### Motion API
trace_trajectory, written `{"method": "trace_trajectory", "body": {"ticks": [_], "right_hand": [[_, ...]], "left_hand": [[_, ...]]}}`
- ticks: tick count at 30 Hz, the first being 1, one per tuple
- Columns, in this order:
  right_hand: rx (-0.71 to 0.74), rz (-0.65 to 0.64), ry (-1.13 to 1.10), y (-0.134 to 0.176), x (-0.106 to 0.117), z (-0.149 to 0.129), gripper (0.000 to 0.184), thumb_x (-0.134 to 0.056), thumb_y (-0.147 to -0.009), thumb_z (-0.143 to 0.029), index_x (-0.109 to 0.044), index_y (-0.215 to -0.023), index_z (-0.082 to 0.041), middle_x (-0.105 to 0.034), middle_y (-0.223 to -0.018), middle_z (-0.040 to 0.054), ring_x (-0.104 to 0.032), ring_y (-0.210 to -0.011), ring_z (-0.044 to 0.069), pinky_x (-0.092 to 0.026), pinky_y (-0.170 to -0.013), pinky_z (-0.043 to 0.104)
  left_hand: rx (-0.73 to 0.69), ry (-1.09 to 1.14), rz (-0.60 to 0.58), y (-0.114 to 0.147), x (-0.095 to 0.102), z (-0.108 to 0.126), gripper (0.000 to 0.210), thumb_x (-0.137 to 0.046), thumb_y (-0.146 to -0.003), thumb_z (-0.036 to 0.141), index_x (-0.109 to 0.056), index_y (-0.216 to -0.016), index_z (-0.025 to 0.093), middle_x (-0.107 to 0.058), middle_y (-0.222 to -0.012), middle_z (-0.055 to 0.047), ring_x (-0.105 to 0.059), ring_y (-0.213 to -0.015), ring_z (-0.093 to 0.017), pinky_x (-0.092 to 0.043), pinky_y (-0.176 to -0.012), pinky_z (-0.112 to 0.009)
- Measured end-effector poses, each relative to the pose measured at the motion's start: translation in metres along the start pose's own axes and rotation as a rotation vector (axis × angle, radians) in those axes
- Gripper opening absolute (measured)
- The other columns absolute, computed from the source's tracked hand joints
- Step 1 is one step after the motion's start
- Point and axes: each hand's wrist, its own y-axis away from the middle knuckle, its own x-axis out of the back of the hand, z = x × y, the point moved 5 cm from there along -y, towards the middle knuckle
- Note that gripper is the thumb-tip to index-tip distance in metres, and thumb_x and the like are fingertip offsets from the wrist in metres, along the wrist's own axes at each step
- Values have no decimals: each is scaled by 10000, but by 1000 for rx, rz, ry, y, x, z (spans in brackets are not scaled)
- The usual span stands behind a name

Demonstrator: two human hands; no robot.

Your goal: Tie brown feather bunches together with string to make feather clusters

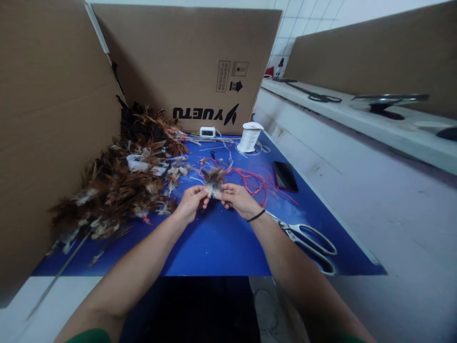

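Between my two hands a small bunch of feathers, brown at the top and fluffy white at the base, is held over the blue tabletop. My left hand pinches its white base from the left. On the other side my right hand, with a dark band at the wrist, pinches the base too. Pink string lies in loose tangles just behind my right hand. To the left spreads a large heap of brown feathers, some with white fluffy ends.
Scissors lie beside my right forearm. A phone, a white spool and a small white device sit farther back. Cardboard walls the back and left. A thin stick overhangs the front left edge.
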Motion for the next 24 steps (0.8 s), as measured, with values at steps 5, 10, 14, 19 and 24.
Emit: {"method": "trace_trajectory", "body": {"ticks": [5,10,14,19,24], "right_hand": [[4,67,23,-2,6,-1,293,-658,-563,-114,-568,-841,-137,-563,-506,-54,-488,-396,58,-373,-371,164],[-7,134,52,0,10,-4,256,-641,-571,-87,-574,-812,-139,-556,-505,-56,-482,-382,54,-364,-355,160],[-23,204,81,1,14,-5,262,-662,-566,-82,-558,-798,-146,-526,-468,-68,-470,-372,57,-352,-344,161],[-42,233,78,2,15,-6,264,-650,-568,-69,-550,-798,-148,-526,-463,-61,-474,-378,64,-358,-342,167],[-13,214,42,1,14,-7,288,-665,-538,-90,-558,-798,-153,-541,-479,-53,-487,-392,67,-362,-341,164]], "left_hand": [[-15,49,25,0,1,4,223,-687,-650,293,-535,-661,129,-522,-553,16,-429,-416,-39,-321,-392,-166],[-38,77,75,-2,6,7,205,-676,-653,282,-540,-651,128,-517,-549,16,-439,-421,-42,-325,-386,-163],[-66,91,128,-3,11,11,218,-682,-640,284,-531,-637,127,-515,-552,19,-440,-424,-42,-338,-384,-163],[-78,-18,209,-5,18,11,226,-684,-636,280,-508,-666,141,-523,-549,27,-449,-402,-51,-341,-369,-167],[-79,-196,289,-8,25,8,254,-668,-664,269,-476,-806,183,-514,-551,70,-432,-353,-49,-282,-349,-152]]}}
